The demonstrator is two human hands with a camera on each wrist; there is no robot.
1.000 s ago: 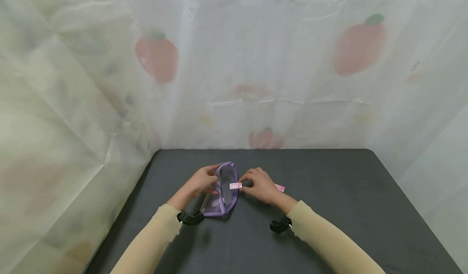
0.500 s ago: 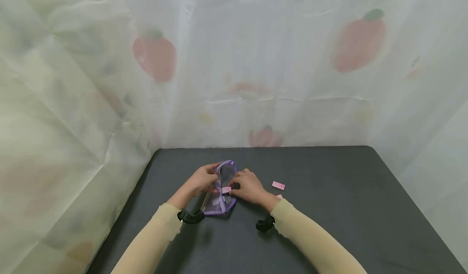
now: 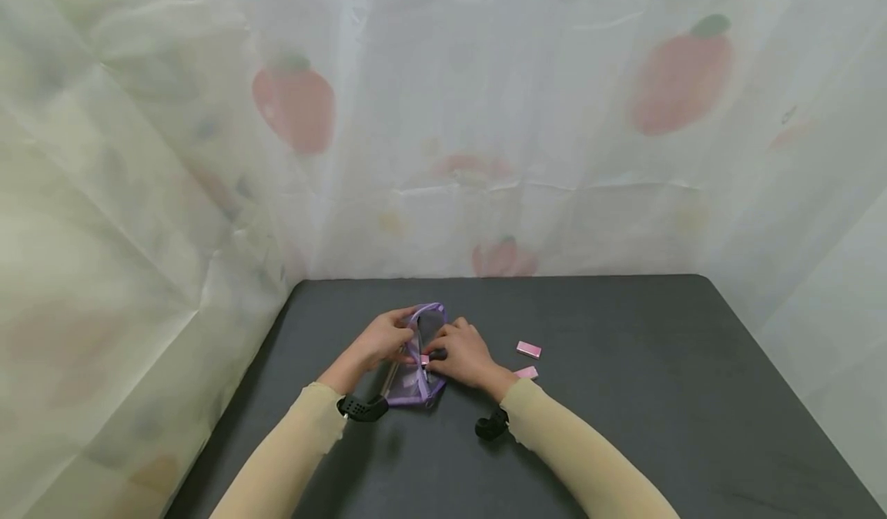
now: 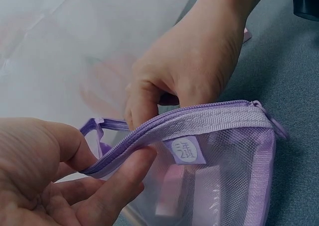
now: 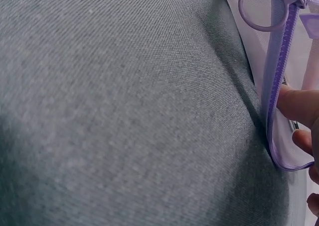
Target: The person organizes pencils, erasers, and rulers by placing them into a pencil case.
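Your left hand (image 3: 379,342) pinches the purple mesh pouch (image 3: 416,365) open on the worktop (image 3: 624,396). Your right hand (image 3: 463,356) has pushed its pink eraser (image 3: 424,359) into the mouth since a second ago, uncovering two more erasers (image 3: 528,349).

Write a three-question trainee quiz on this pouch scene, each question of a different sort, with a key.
1. True or false: the left hand pinches the zipper edge of the purple mesh pouch.
2. Multiple choice: how many pink erasers lie loose on the dark table to the right of the right hand? A) none B) two C) five
3. Fill in: the right hand pushes a small pink eraser into the open ____ of the pouch.

Key
1. True: thumb and fingers hold the zipper edge in the left wrist view.
2. B: one loose eraser farther away, another loose eraser by the right wrist.
3. Mouth.
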